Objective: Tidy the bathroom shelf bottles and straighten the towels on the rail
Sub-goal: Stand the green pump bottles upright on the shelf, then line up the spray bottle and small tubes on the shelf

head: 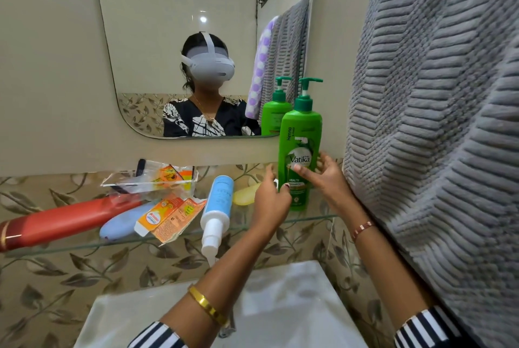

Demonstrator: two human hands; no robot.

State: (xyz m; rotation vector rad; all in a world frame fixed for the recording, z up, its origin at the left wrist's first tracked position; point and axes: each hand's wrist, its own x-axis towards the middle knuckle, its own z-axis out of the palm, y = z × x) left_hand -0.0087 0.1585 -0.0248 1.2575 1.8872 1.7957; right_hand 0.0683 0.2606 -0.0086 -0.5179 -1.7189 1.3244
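A green pump shampoo bottle stands upright at the right end of the glass shelf, close to the wall below the mirror, which reflects it. The right hand has its thumb laid across the label and its fingers curled round the bottle's right side, so it is clamped on the bottle. The left hand is at the bottle's lower left with fingers spread apart, the thumb tip touching the bottle low down; whether it truly grips cannot be told. Just left of the hands a white and blue spray bottle lies on its side, its nozzle hanging over the near edge of the shelf. Behind the left hand lies a yellow object. Farther left are an orange carton, a pale blue bottle, a torn clear packet and a long red bottle, all lying flat. A grey ribbed towel hangs at the right, touching the right forearm. A white basin sits below the shelf.
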